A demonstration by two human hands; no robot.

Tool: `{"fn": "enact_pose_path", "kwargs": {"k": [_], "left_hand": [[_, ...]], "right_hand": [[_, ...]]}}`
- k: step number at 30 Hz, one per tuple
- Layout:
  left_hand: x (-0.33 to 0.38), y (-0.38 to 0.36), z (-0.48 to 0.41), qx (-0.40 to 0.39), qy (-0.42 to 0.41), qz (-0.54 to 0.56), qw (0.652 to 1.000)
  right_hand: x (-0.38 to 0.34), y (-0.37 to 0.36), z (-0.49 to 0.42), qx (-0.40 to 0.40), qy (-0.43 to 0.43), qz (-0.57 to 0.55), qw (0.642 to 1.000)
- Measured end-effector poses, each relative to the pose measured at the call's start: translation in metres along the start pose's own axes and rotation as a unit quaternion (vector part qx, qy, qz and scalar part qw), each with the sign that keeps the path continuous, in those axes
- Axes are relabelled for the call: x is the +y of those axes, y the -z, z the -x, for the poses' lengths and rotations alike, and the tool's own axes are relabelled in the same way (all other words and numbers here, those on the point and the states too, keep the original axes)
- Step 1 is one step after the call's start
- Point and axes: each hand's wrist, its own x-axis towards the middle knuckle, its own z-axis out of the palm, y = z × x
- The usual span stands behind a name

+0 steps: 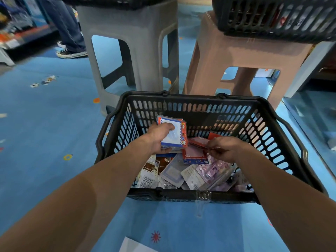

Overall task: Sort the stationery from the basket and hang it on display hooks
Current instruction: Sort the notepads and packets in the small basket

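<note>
A black plastic basket (190, 104) stands on the blue floor in front of me, holding several flat stationery packs (203, 173). My left hand (160, 135) grips a small stack of blue-and-red bordered notepad packs (174, 133) above the basket's left half. My right hand (227, 148) pinches the edge of a red-bordered pack (195, 151) lying on the pile. No display hooks are in view.
A grey stool (131, 42) and a pinkish-brown stool (241, 53) stand just behind the basket, each carrying another black basket (272, 17). A person's legs and sneakers (71, 53) are at the far left by a shelf. White paper (132, 245) lies at the bottom edge.
</note>
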Motion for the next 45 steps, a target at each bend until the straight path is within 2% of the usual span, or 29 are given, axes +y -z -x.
{"fn": "enact_pose_path", "kwargs": {"k": [3, 7, 12, 14, 19, 21, 25, 30, 33, 36, 38, 41, 45], "left_hand": [[-0.001, 0.000, -0.002, -0.002, 0.011, 0.003, 1.000], [-0.001, -0.002, -0.001, -0.003, 0.018, 0.007, 1.000], [0.000, 0.001, 0.002, 0.004, 0.014, 0.012, 1.000], [0.003, 0.003, 0.006, 0.002, 0.007, 0.005, 1.000], [0.011, 0.009, 0.023, -0.028, 0.020, 0.027, 0.999], [0.015, 0.009, 0.031, -0.066, 0.025, 0.047, 0.996], [0.022, 0.005, 0.040, -0.112, -0.004, 0.045, 0.993], [0.022, 0.004, 0.043, -0.060, -0.023, 0.025, 0.998], [0.018, 0.008, 0.037, -0.039, -0.031, 0.032, 0.998], [0.014, 0.012, 0.028, -0.025, -0.027, 0.028, 0.999], [0.010, 0.013, 0.024, -0.012, -0.015, 0.022, 1.000], [0.005, 0.012, 0.014, -0.002, 0.006, 0.017, 1.000], [-0.001, 0.007, 0.004, 0.016, 0.029, 0.021, 0.999]], "right_hand": [[-0.002, -0.007, 0.001, 0.030, 0.007, 0.026, 0.999], [-0.008, -0.009, 0.008, 0.097, 0.087, 0.054, 0.990], [-0.017, -0.007, 0.024, 0.092, 0.214, -0.114, 0.966], [-0.021, -0.008, 0.035, 0.081, 0.255, -0.120, 0.956], [-0.024, -0.014, 0.056, -0.061, 0.269, -0.039, 0.960], [-0.023, -0.021, 0.064, -0.088, 0.269, -0.003, 0.959], [-0.021, -0.041, 0.075, -0.087, 0.301, 0.072, 0.947], [-0.019, -0.057, 0.074, -0.068, 0.355, 0.135, 0.923], [-0.018, -0.053, 0.065, -0.005, 0.342, 0.197, 0.919], [-0.016, -0.038, 0.049, 0.086, 0.287, 0.338, 0.892], [-0.010, -0.030, 0.038, 0.059, 0.201, 0.355, 0.911], [0.002, -0.027, 0.030, -0.009, 0.067, 0.314, 0.947], [0.007, -0.031, 0.013, -0.015, 0.030, 0.247, 0.969]]}}
